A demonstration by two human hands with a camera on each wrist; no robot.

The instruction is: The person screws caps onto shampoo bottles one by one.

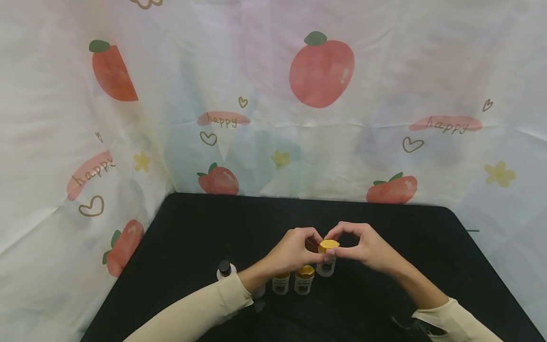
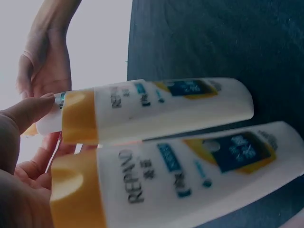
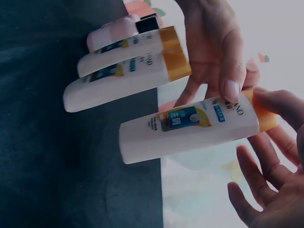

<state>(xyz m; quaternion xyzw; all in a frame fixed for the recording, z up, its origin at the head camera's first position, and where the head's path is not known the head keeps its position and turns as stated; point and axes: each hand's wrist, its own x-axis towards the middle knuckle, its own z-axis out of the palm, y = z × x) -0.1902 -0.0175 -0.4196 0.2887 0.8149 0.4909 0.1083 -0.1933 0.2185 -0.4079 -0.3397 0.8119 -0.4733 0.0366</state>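
Note:
Both hands meet at a white shampoo bottle (image 1: 326,270) with a gold cap (image 3: 264,111). My left hand (image 1: 299,247) pinches the bottle's upper body just below the cap. From the other side, my right hand (image 1: 367,244) pinches the gold cap between thumb and fingers. The bottle is upright; whether its base touches the table I cannot tell. Two similar white bottles with gold caps, one on the left (image 1: 280,285) and one on the right (image 1: 303,286), stand below my left wrist. Their labels show large in the left wrist view.
A pale pink bottle (image 3: 114,33) with a black cap (image 1: 224,267) stands left of the gold-capped ones. Another pale object (image 1: 259,290) is partly hidden by the left forearm. The black table (image 1: 205,228) ends at a printed cloth (image 1: 265,156) behind and beside it.

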